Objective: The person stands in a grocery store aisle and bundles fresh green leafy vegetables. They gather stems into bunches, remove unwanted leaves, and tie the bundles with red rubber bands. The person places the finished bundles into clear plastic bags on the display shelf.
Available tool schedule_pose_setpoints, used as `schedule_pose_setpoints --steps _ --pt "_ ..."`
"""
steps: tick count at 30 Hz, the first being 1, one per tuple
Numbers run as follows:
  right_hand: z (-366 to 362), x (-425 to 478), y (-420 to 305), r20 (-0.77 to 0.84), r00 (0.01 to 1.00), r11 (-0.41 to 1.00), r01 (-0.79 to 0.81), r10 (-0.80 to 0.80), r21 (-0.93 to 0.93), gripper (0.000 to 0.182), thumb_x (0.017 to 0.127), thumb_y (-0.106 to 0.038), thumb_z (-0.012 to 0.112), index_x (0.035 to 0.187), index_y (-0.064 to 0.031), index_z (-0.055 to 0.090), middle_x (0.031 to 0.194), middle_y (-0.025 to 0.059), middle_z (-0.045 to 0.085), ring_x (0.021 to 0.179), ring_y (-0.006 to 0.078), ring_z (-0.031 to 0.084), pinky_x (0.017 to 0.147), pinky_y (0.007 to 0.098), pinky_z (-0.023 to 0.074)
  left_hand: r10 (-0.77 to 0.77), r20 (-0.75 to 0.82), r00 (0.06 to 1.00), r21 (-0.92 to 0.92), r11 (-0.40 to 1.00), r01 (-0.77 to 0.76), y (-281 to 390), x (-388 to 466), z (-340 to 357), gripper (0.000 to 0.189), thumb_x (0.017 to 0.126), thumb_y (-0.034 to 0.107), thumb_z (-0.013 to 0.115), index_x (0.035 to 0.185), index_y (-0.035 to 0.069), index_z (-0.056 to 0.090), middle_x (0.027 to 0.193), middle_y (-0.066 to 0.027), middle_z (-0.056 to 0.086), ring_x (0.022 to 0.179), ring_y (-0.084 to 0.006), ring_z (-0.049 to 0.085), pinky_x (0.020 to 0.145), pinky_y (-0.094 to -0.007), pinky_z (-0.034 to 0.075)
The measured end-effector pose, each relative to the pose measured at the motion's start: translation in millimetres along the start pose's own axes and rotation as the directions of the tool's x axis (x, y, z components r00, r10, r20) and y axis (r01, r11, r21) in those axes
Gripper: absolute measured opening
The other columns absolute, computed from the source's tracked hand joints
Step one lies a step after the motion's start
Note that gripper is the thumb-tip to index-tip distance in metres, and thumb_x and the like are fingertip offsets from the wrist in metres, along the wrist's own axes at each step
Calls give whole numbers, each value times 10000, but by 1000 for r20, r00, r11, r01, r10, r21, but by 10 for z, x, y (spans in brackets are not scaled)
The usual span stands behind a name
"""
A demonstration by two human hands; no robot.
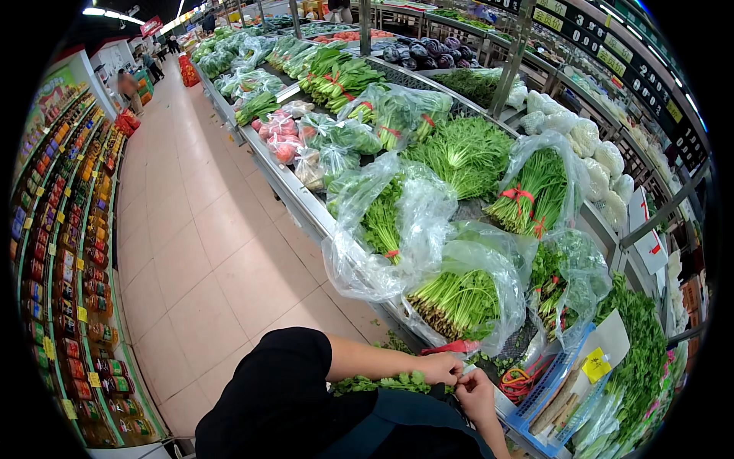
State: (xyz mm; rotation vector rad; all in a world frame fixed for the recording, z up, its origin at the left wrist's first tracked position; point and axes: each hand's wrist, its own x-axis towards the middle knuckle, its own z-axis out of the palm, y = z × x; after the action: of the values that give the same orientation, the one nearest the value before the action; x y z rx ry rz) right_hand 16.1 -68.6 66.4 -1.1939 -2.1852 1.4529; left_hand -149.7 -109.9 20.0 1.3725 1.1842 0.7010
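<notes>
My left hand [441,368] and my right hand [477,395] meet at the stall's front edge, fingertips pinched together. Whatever may be between them is too small to make out. Leafy green stems [381,383], like coriander, show beneath my left forearm, partly hidden by it and my clothing. Just beyond my hands lies a red strip [459,346]. Past that, a bunch of thin-stemmed greens [456,301] rests in an open clear plastic bag [507,287]. To the right of my right hand are a tangle of red and yellow ties [520,380] and a blue plastic basket [519,416].
More bagged greens [390,221], red-tied chives [536,186] and loose leafy greens [464,149] cover the display. Netted white produce [602,160] sits behind. A metal post [510,72] rises there. Left are a tiled aisle [200,275] and jar shelves [74,275]; a person [129,89] stands far off.
</notes>
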Motion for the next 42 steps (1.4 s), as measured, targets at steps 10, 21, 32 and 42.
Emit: schedule_pose_setpoints --steps 10,21,32,42 --pt "93 379 120 -108 872 789 372 -478 -490 200 701 -12 663 767 -45 477 717 133 488 598 321 533 509 394 435 -108 -107 988 -271 960 75 -215 164 -177 286 819 52 548 1105 40 540 861 -47 596 767 -115 538 702 -263 452" --pt "72 616 359 -24 884 785 402 -467 -472 146 750 -68 653 802 -54 518 764 114 509 648 299 554 550 374 457 -148 -165 975 -100 986 132 -420 342 -316 138 803 141 608 881 39 659 788 -74 664 743 -137 617 698 -278 482" --pt "196 807 93 275 839 760 543 -470 -358 234 704 -64 671 878 -45 517 977 122 562 893 313 542 767 389 445 -388 -74 919 -267 895 357 -871 74 -599 151 799 152 608 837 21 673 772 -54 669 716 -121 618 662 -258 477" --pt "1074 1730 -334 519 768 772 569 -375 -285 434 662 -105 709 1044 -54 512 942 116 508 861 280 532 741 361 446 -290 -57 955 239 925 296 -1159 -330 -1652 245 763 236 587 915 53 643 894 -152 650 836 -301 619 751 -389 478"
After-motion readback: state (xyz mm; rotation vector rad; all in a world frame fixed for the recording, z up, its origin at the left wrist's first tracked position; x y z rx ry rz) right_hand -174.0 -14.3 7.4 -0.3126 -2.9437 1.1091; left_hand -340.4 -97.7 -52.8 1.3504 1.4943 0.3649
